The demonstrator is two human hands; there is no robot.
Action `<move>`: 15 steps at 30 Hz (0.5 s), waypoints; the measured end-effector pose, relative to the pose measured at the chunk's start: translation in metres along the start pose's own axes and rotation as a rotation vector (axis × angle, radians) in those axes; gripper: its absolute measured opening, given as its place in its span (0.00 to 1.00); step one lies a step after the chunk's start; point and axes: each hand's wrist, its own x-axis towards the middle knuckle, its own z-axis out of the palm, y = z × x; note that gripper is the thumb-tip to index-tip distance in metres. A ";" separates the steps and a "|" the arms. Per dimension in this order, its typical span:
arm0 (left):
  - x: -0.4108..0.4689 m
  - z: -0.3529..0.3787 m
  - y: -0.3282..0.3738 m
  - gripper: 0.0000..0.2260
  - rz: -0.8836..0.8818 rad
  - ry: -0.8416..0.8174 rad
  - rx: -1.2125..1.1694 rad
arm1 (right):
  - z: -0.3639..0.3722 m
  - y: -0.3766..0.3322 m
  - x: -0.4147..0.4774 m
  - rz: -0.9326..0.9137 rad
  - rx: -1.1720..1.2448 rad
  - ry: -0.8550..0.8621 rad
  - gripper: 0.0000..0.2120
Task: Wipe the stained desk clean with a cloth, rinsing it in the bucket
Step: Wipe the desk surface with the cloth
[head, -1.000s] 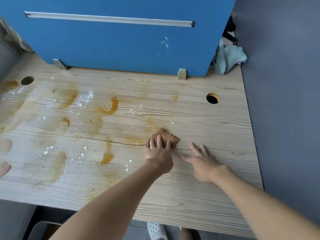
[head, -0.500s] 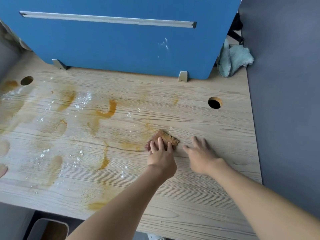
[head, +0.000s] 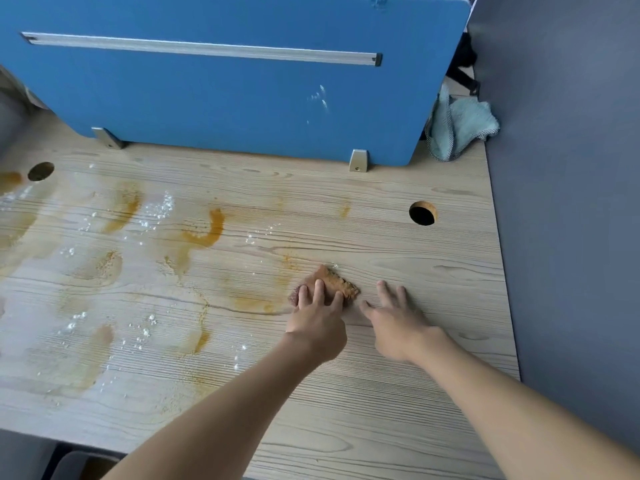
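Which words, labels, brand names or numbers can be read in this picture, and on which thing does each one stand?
None: no readable text shows anywhere in this view.
The blue panel and its metal rail are unprinted; the white specks on the panel are splashes, not letters.
The desk, the brown cloth and the pale blue cloth show no label.

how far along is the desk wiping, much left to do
Early on. Only the right part of the desk, around the right hand, looks clean. The left hand presses the soiled cloth flat at the edge of the mess. Orange stains and white specks cover the middle and left.
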 end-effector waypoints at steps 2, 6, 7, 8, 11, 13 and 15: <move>0.006 -0.011 -0.004 0.29 -0.013 0.025 -0.008 | -0.001 0.001 -0.001 0.001 0.000 -0.012 0.37; 0.018 -0.014 0.001 0.29 -0.075 0.010 -0.016 | -0.001 0.001 -0.001 -0.008 0.002 0.001 0.37; 0.016 -0.009 0.005 0.30 -0.068 -0.009 -0.001 | -0.001 0.000 -0.002 -0.012 -0.004 -0.006 0.37; 0.014 -0.004 0.008 0.30 -0.056 -0.023 0.018 | 0.000 0.000 -0.002 -0.012 -0.005 -0.010 0.37; 0.011 -0.008 0.007 0.32 -0.034 -0.040 0.001 | -0.006 0.005 -0.001 -0.040 -0.005 0.047 0.32; 0.015 -0.024 -0.001 0.33 -0.035 -0.015 -0.011 | -0.014 0.009 0.003 -0.049 -0.007 0.139 0.29; 0.022 -0.035 -0.007 0.34 -0.059 -0.001 -0.015 | -0.017 0.011 0.007 -0.035 0.006 0.156 0.33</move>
